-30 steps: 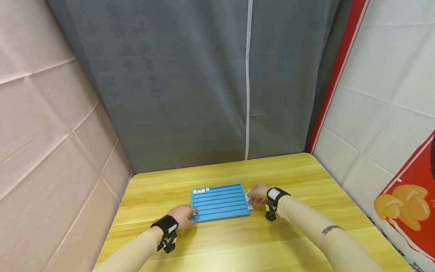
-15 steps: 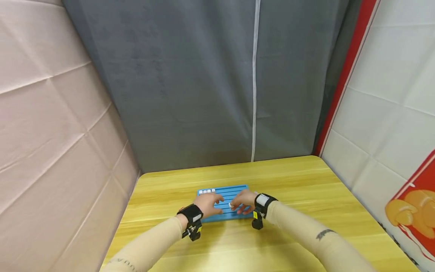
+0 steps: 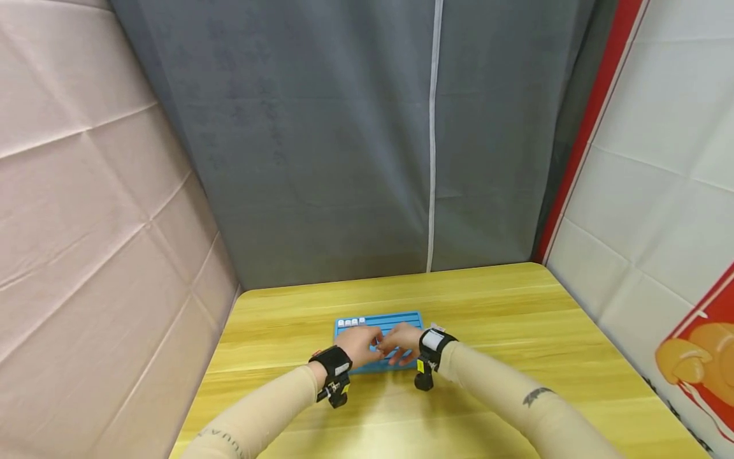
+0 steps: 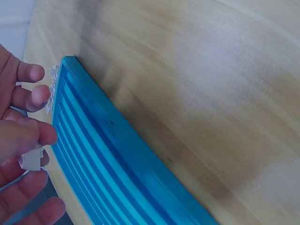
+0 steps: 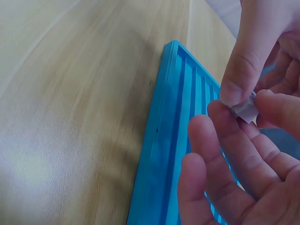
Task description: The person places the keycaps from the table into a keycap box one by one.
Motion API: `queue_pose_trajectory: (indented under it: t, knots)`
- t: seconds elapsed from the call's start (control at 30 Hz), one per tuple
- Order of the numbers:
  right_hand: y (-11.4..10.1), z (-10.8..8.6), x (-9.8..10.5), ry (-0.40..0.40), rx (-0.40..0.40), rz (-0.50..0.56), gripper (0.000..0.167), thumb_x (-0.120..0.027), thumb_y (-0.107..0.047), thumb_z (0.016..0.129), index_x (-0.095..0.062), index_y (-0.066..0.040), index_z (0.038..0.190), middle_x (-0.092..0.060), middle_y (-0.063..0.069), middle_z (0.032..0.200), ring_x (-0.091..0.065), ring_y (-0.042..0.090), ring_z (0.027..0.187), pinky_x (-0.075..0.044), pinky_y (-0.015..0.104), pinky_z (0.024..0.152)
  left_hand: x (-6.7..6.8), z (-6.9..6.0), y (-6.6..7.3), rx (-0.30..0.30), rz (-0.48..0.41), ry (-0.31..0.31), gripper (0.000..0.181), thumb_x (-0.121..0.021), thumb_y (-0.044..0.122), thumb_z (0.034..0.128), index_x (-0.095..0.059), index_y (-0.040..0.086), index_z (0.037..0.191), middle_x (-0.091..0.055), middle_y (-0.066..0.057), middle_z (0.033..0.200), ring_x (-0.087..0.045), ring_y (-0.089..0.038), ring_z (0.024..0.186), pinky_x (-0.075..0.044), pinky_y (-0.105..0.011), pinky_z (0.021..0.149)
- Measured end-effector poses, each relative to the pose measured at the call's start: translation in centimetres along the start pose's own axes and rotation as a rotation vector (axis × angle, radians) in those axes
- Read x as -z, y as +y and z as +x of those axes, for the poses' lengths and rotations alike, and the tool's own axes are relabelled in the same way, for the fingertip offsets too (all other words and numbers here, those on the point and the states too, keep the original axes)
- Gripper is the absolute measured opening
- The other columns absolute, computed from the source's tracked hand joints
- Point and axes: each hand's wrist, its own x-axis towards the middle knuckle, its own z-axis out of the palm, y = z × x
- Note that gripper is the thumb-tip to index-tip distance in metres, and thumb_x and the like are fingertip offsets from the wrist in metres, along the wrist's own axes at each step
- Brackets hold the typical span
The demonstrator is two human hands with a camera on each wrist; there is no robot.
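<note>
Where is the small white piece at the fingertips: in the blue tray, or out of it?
Out: both wrist views show the white piece pinched between fingers, off the blue tray.

grey curtain (image 3: 332,153) behind wooden table (image 3: 487,296), pinkish drape (image 3: 97,229), perhaps food-printed panel (image 3: 659,191)

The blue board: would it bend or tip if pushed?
Likely stiff: the blue board shows straight, raised edges. It probably wouldn't tip easily, lying flat on the table. A nudge might shift the white pieces on it.

Left sleeve (image 3: 266,408): carried dark lettering, too blurred to read.
White wall hanging (image 3: 648,197): bore black marks, illegible.
</note>
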Motion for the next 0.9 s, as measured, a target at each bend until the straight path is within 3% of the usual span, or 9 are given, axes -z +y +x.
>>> queue_pose_trajectory:
  t: [0.3,0.5,0.67,0.77,0.9]
  knots:
    - [0.2,-1.1,0.2,0.028,-0.011,0.032,0.022,-0.061,-0.020,0.094,-0.073,-0.002,0.098,-0.071,0.008,0.091,-0.069,0.029,0.077,-0.055,0.038,0.067,-1.1,0.6,-0.1,-0.018,-0.033,0.012,0.017,-0.075,0.032,0.0830,-0.064,0.022,0.090,-0.062,0.010,0.081,-0.056,-0.006,0.069,-0.046,-0.025,0.062]
    - [1.1,-1.5,0.0,0.056,-0.022,0.042,0.026,-0.060,-0.023,0.095,-0.071,-0.001,0.104,-0.070,0.013,0.094,-0.067,0.024,0.070,-0.055,0.039,0.067,-1.5,1.2,-0.7,-0.027,-0.023,0.030,0.015,-0.074,0.031,0.0833,-0.063,0.021,0.085,-0.063,0.009,0.081,-0.056,-0.007,0.071,-0.047,-0.027,0.063]
    - [3.3,-1.3,0.3,0.038,-0.033,0.048,0.033,-0.059,-0.025,0.095,-0.065,0.002,0.114,-0.070,0.012,0.090,-0.062,0.016,0.062,-0.054,0.034,0.059,-1.0,1.3,-1.7,0.045,0.018,0.094,0.013,-0.074,0.026,0.0829,-0.063,0.019,0.082,-0.065,0.005,0.082,-0.059,-0.012,0.074,-0.044,-0.039,0.073]
    - [3.9,-2.2,0.6,0.052,-0.041,0.057,0.033,-0.059,-0.024,0.095,-0.064,0.002,0.115,-0.069,0.013,0.091,-0.061,0.017,0.063,-0.053,0.035,0.061,-1.0,1.5,-2.8,0.090,0.047,0.124,0.011,-0.074,0.024,0.0826,-0.064,0.018,0.082,-0.065,0.005,0.083,-0.059,-0.015,0.075,-0.041,-0.044,0.077]
    - [3.9,-3.9,1.0,0.090,-0.059,0.051,0.033,-0.058,-0.022,0.095,-0.063,0.003,0.116,-0.068,0.013,0.092,-0.061,0.016,0.064,-0.055,0.038,0.068,-1.3,1.7,-4.0,0.105,0.098,0.156,0.006,-0.072,0.018,0.0815,-0.067,0.015,0.082,-0.064,0.002,0.081,-0.060,-0.021,0.075,-0.043,-0.049,0.079]
